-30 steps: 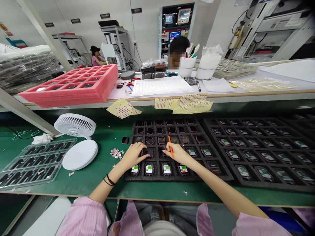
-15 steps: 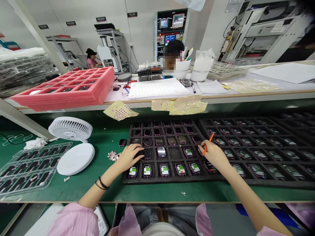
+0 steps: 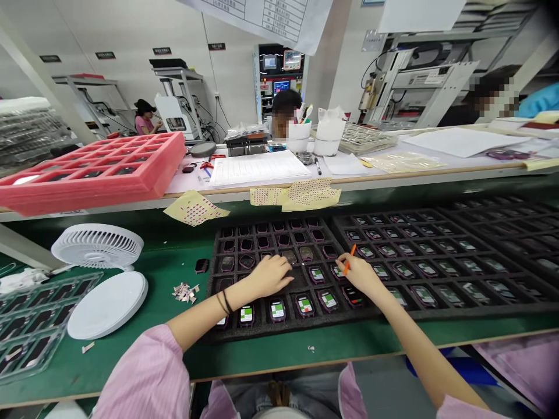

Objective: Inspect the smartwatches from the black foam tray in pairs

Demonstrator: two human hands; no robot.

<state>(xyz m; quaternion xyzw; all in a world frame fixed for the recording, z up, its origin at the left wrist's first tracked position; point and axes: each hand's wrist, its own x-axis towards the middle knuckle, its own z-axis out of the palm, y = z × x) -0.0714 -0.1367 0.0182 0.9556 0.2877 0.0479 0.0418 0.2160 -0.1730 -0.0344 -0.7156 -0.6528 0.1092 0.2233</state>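
A black foam tray (image 3: 266,333) holds several smartwatches in square compartments. Several in its front rows have lit green-and-white screens, like the smartwatch (image 3: 317,274) right of centre; others are dark. My left hand (image 3: 266,276) reaches over the tray's second row from the front, palm down, fingers bent and apart, beside a bare compartment (image 3: 300,280). What lies under that palm is hidden. At the tray's right side, my right hand (image 3: 363,274) grips a slim orange pen-like stick (image 3: 350,259). Its fingertips are at a smartwatch (image 3: 338,272) in the right column.
More foam trays (image 3: 430,267) of watches stand to the right. On the left are a white fan (image 3: 107,305), a clear plastic tray (image 3: 48,314), small loose strips (image 3: 186,292) and a single watch (image 3: 201,266). A shelf with a pink foam tray (image 3: 152,180) runs behind.
My left hand has moved right, from a dark watch at the tray's left to the row's middle. My right hand stays at the right column with the orange stick. The camera view has shifted.
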